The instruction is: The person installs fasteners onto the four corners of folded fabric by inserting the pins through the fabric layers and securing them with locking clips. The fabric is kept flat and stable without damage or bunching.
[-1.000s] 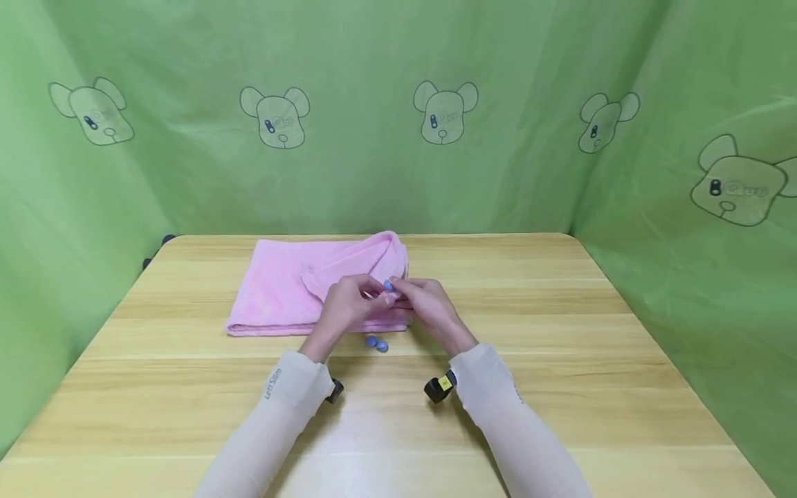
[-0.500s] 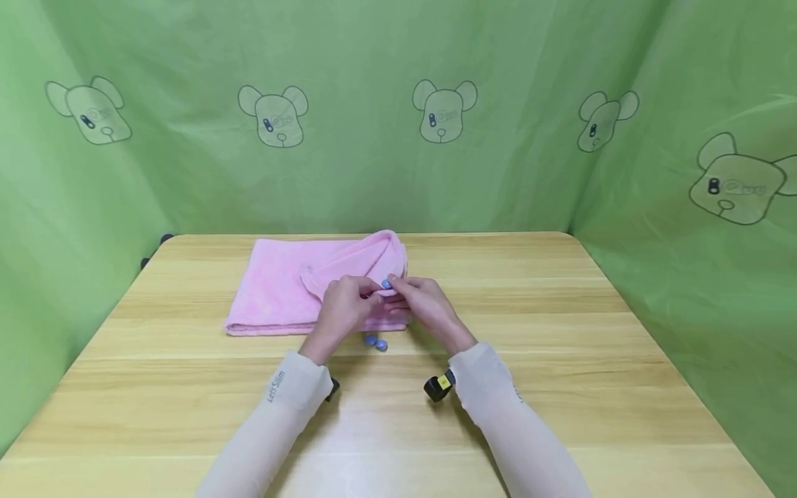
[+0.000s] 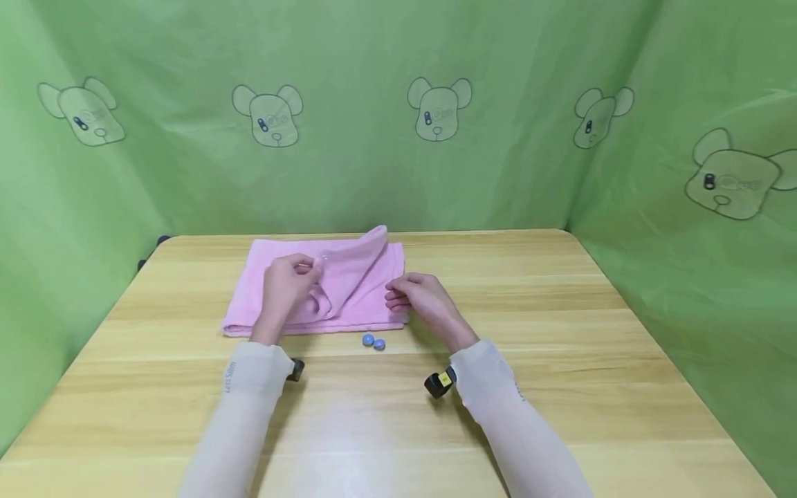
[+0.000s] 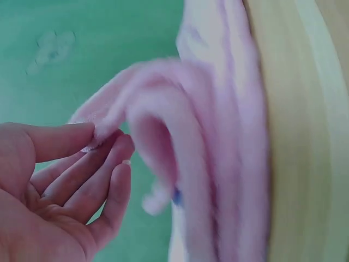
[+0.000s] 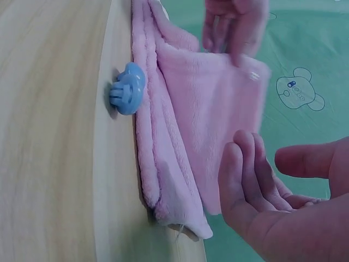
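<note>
A folded pink plush towel (image 3: 252,294) lies toward the back of the table. My left hand (image 3: 286,285) pinches a raised corner of it between thumb and fingertips, as the left wrist view shows at the towel's corner (image 4: 101,128). The lifted flap stands up in a slanting fold. My right hand (image 3: 429,302) hovers by the towel's right edge, thumb apart from loosely bent fingers (image 5: 248,164), with nothing visible between them. Two small round blue clips (image 3: 374,342) lie side by side in front of the towel; the right wrist view shows their prongs (image 5: 121,94).
Wood-grain tabletop (image 3: 560,387) surrounds the towel. Green fabric (image 3: 355,180) printed with bear heads hangs behind and on both sides. A black wrist camera (image 3: 438,384) sits under my right cuff, and another (image 3: 295,370) under the left.
My left hand has moved left, drawing the towel corner with it. My right hand has stayed near its place; the blue clip seen at its fingertips is no longer visible there.
</note>
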Motion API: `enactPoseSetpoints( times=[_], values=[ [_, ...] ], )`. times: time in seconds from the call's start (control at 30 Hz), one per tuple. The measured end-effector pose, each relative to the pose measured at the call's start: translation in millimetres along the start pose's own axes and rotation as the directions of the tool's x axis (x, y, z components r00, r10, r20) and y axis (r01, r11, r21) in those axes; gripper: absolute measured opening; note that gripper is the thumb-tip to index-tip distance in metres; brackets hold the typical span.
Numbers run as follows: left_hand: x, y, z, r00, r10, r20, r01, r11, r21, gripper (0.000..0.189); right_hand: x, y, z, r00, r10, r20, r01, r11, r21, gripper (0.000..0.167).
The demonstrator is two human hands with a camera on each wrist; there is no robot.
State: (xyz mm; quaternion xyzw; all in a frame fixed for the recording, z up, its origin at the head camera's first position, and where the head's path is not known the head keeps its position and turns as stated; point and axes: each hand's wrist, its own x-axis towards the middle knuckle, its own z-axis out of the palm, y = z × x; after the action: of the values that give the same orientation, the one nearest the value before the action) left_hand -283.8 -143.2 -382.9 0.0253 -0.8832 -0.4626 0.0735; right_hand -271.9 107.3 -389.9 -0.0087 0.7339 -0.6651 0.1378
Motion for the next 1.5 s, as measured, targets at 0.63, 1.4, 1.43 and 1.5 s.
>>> enactPoseSetpoints(
  times=[0.63,1.4,1.43,1.5],
  values=[
    [9.5,-31.8,-10.9,0.987,-0.163,0.002,0.163,0.986,0.022,0.027,-1.3,-3,0,1.0,-0.014,-0.011,0.014,1.0,-0.023,0.033],
    [-29.8,30.6,59.6,0.902,0.08,0.425,-0.224,0.927,0.301,0.028,-5.1,-2,-11,0.989,0.028,0.145,0.085,0.693,-0.716,0.042],
    [-30.4,30.3,60.7,0.895,0.08,0.438,-0.238,0.917,0.319,0.029,-5.4,-2,-11,0.986,0.04,0.159,0.091,0.678,-0.73,0.042],
    [-31.2,29.8,61.7,0.884,0.079,0.46,-0.259,0.903,0.343,0.03,-6.4,-2,-11,0.983,0.061,0.174,0.088,0.674,-0.733,0.042]
  ],
)
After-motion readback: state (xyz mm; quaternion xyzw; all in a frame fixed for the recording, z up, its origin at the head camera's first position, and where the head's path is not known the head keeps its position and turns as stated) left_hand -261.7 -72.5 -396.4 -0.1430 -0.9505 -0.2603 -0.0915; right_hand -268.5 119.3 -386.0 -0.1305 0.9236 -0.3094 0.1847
